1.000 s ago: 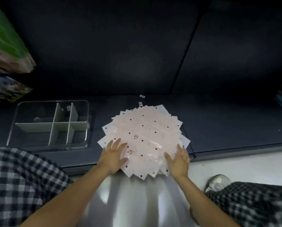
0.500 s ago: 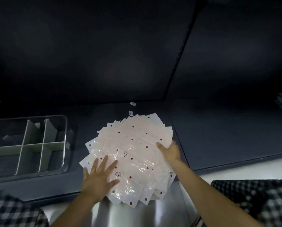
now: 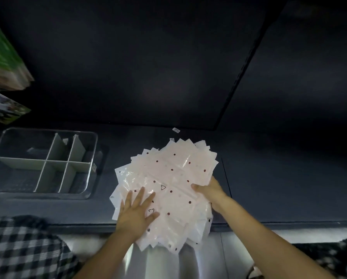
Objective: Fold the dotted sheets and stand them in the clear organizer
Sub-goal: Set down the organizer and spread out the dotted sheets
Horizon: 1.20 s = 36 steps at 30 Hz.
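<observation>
While the left hand [image 3: 136,215] is pressing flat with straight, spread fingers on the near-left part of the fanned stack of dotted sheets [image 3: 168,184], the right hand [image 3: 211,191] is gripping the stack's right edge, thumb lying on top and fingers tucked out of sight beneath. That stack is lying on the dark blue surface [image 3: 279,178], its near edge overhanging toward the person, with 2 small triangle marks showing just beyond and beside the left fingertips. Well to the left of the left hand, the clear organizer [image 3: 47,190] is sitting apart from the sheets, its pale dividers [image 3: 45,165] splitting it into compartments. Beyond the right hand's grip, past the stack's far edge, a small white tag [image 3: 176,129] is lying on the surface.
</observation>
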Each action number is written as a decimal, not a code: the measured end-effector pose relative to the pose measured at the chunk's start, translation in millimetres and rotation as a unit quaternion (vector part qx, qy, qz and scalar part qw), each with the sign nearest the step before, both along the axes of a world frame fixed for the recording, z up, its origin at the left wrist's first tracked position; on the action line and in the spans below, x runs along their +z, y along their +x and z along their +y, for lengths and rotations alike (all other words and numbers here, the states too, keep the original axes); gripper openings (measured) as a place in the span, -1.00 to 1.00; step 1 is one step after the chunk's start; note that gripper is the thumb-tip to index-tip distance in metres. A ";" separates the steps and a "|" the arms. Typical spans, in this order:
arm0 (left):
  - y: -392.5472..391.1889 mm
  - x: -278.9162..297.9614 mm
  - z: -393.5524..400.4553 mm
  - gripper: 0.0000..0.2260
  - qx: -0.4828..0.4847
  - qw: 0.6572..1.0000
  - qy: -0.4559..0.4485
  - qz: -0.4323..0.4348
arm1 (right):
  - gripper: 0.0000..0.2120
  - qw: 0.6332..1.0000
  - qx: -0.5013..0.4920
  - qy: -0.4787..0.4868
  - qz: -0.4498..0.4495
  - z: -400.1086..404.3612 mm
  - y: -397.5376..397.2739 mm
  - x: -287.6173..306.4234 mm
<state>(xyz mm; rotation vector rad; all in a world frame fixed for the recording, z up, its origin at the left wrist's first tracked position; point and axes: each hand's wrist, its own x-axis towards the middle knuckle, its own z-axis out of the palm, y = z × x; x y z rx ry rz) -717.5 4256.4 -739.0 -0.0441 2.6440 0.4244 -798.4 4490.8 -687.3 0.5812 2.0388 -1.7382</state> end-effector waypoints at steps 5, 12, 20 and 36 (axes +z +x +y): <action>-6.8 21.1 13.3 -0.44 0.001 0.996 0.083 0.025 | -0.57 0.991 -0.015 0.126 0.034 40.9 -10.1 15.7; -12.4 14.0 7.7 -0.45 -0.003 0.998 0.036 0.054 | -0.45 0.944 0.017 0.325 0.051 151.2 -54.2 45.3; -19.5 -2.7 14.8 -0.33 -0.048 0.998 -0.023 0.031 | -0.14 0.799 0.064 0.565 0.197 171.0 -53.0 24.8; -34.8 26.2 34.4 -0.65 0.116 0.944 0.298 0.081 | -0.58 0.899 0.208 0.321 0.213 69.7 -2.7 -17.2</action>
